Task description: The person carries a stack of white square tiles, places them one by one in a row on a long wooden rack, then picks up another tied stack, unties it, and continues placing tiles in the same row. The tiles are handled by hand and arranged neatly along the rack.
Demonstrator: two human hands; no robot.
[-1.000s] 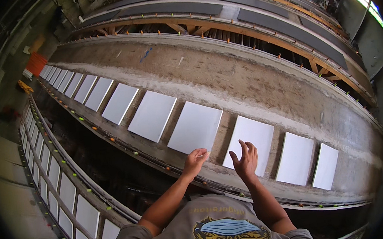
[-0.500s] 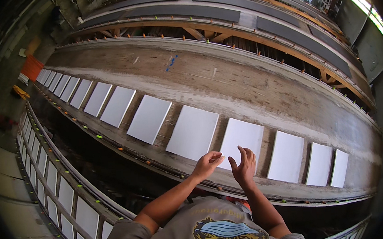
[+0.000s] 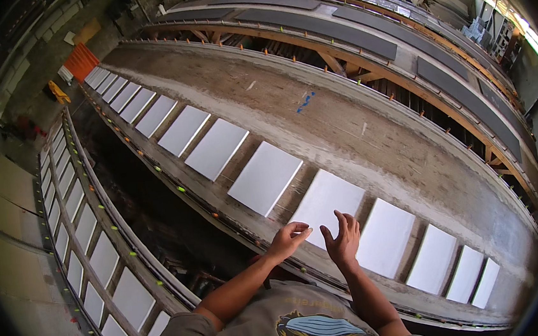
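Note:
My left hand (image 3: 287, 241) hovers over the near edge of the long table, its fingers loosely bent with a small gap between them. Nothing that I can make out is in it. To its right my right hand (image 3: 344, 239) is raised, thumb and fingers apart, holding nothing. Behind both hands lies a flat white rectangular panel (image 3: 328, 196), partly hidden by them. Another white panel (image 3: 387, 237) lies just right of my right hand, and one more white panel (image 3: 265, 178) is to the left. Neither hand visibly grips a panel.
The long brown-grey table (image 3: 210, 83) carries a spaced row of several white panels. A lower-left rack (image 3: 111, 230) holds more panels, with a dark gap between it and the table. Dark grey strips (image 3: 320, 26) lie on tables beyond. An orange sheet (image 3: 82, 61) stands far left.
The view has turned and shifted, so the panels and tables sit differently in the picture. Both hands keep nearly the same raised pose; no panel has visibly been moved.

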